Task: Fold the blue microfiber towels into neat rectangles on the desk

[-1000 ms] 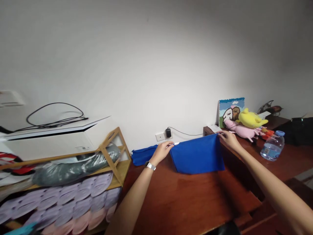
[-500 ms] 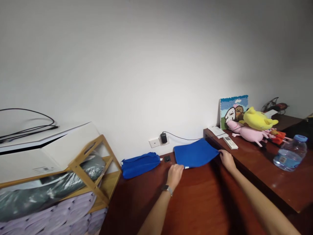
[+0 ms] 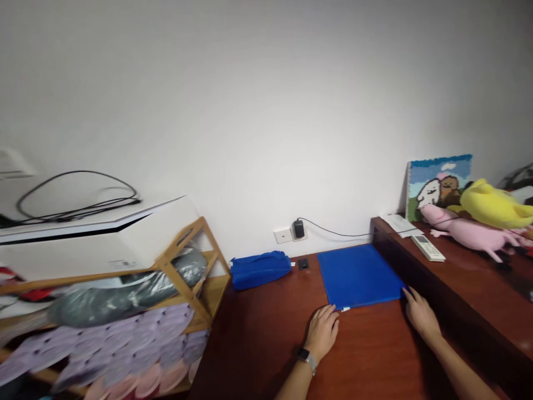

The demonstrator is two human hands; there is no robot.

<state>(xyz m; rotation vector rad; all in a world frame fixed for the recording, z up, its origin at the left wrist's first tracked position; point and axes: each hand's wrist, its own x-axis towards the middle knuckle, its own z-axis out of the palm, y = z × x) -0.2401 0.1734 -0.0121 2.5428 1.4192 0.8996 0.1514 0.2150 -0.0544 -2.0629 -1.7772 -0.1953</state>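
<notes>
A flat blue cloth piece point(image 3: 360, 275) with a small white tag on its near edge lies spread on the reddish-brown table point(image 3: 370, 355). Its near left corner is touched by the fingertips of my left hand point(image 3: 321, 332), which rests low with its fingers stretched forward and wears a watch point(image 3: 307, 358). At the near right corner, the stretched fingers of my right hand point(image 3: 422, 316) touch the cloth. Both thumbs are largely hidden. A blue fabric pouch point(image 3: 260, 270) lies to the left, close to the wall.
A small black square point(image 3: 303, 264) lies between pouch and cloth. Behind it, a black adapter point(image 3: 298, 228) is plugged into the wall. The raised right surface holds a remote point(image 3: 427, 248), plush toys point(image 3: 470, 230) and a picture point(image 3: 439, 183). A wooden rack point(image 3: 183, 255) stands left.
The cloth was lifted at its near edge between my hands; now it lies flat, nearer to me. My hands have come down and back. The view has turned left.
</notes>
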